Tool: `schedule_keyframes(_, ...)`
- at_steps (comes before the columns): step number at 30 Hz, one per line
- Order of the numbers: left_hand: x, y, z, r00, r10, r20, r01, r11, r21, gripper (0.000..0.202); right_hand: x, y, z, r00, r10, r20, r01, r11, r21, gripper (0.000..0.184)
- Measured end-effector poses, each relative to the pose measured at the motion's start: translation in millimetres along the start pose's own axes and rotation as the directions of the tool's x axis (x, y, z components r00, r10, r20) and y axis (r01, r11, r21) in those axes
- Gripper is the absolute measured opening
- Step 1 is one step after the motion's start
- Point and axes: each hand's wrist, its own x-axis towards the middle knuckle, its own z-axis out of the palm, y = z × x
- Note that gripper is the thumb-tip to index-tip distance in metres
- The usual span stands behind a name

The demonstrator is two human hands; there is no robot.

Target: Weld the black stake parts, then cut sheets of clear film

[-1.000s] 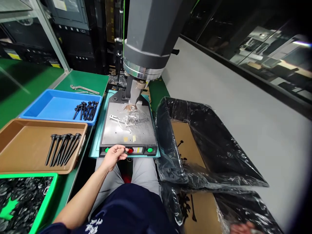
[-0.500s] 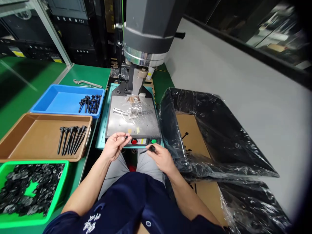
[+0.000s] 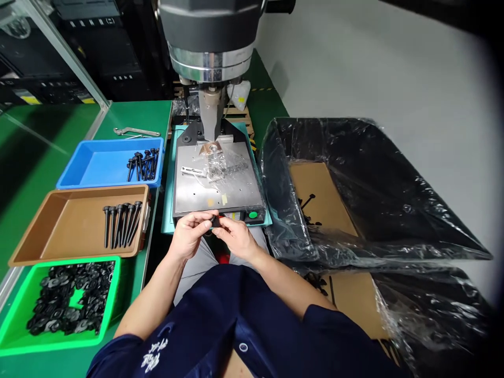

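My left hand (image 3: pixel 192 233) and my right hand (image 3: pixel 238 239) meet just in front of the press base, fingertips pinched together. Between them is a small black part (image 3: pixel 214 221), mostly covered by the fingers. The right hand grips a black bolt, its shaft hidden now; the left pinches a small black piece against it. Whether the two pieces are joined, I cannot tell. Ahead stands the press base with a metal plate (image 3: pixel 197 197), a copper-coloured fixture (image 3: pixel 211 149) and a metal tool head (image 3: pixel 211 113) above it.
On the left are a blue tray (image 3: pixel 92 163) and a brown tray (image 3: pixel 74 220), both with black bolts, and a green bin (image 3: pixel 23 323) of black round pieces. A spanner (image 3: pixel 136 131) lies behind. Plastic-lined boxes (image 3: pixel 386 194) stand right. A green button (image 3: pixel 252 214) faces me.
My hands have come together; the right moved left, bringing the black bolt to the small piece in the left. The camera view has shifted slightly.
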Motion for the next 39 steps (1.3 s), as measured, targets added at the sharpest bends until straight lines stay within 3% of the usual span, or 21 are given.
schedule_keyframes(4,1.3,3.6,0.2,1.0,0.0,0.031,-0.001,1.0,0.027,0.026,0.5,-1.9,-8.7,0.99,0.082,0.114,-0.099,0.984,0.145,0.029)
schedule_keyframes(7,1.7,5.9,-0.1,0.997,-0.012,0.077,0.006,0.997,0.072,0.023,2.9,-4.6,-14.6,0.956,0.133,0.263,-0.208,0.936,0.285,0.037)
schedule_keyframes(9,1.4,5.0,0.7,0.996,-0.008,0.092,0.0,0.997,0.083,0.021,4.3,-6.3,-16.5,0.944,0.135,0.302,-0.239,0.91,0.339,0.042)
schedule_keyframes(14,-2.8,-3.1,8.4,0.989,0.139,0.042,-0.144,0.966,0.214,0.025,4.4,-2.1,-13.5,0.982,0.095,0.161,-0.149,0.918,0.368,0.042)
schedule_keyframes(17,-2.6,-7.9,13.6,0.977,0.205,0.057,-0.212,0.928,0.307,0.029,4.1,6.9,-9.9,0.987,0.092,0.134,-0.14,0.9,0.413,0.043)
schedule_keyframes(20,1.8,-15.1,16.1,0.98,0.189,0.069,-0.201,0.925,0.323,0.026,4.4,16.5,-6.4,0.985,0.13,0.114,-0.17,0.844,0.508,0.043)
schedule_keyframes(25,12.6,-29.4,14.6,0.99,0.07,0.124,-0.112,0.918,0.38,0.033,4.6,29.9,-7.5,0.978,0.182,0.105,-0.203,0.692,0.693,0.041)
schedule_keyframes(27,24.0,-27.9,10.8,0.987,0.084,0.138,-0.134,0.904,0.406,0.041,4.3,36.2,-11.0,0.974,0.211,0.088,-0.205,0.642,0.739,0.044)
schedule_keyframes(29,44.9,-18.9,3.9,0.981,0.183,0.056,-0.19,0.883,0.43,0.044,4.1,42.9,-14.3,0.966,0.249,0.072,-0.215,0.614,0.76,0.047)
schedule_keyframes(32,92.4,3.7,-11.8,0.916,0.372,-0.15,-0.251,0.822,0.51,0.043,5.1,50.1,-15.4,0.952,0.296,0.075,-0.247,0.602,0.759,0.047)
schedule_keyframes(35,143.0,24.3,-28.4,0.875,0.437,-0.207,-0.221,0.743,0.631,0.052,8.1,50.4,-11.5,0.943,0.317,0.101,-0.275,0.572,0.773,0.043)
schedule_keyframes(39,182.0,38.2,-38.3,0.935,0.336,-0.116,-0.163,0.697,0.699,0.053,14.9,44.2,-6.2,0.943,0.308,0.122,-0.278,0.537,0.796,0.038)
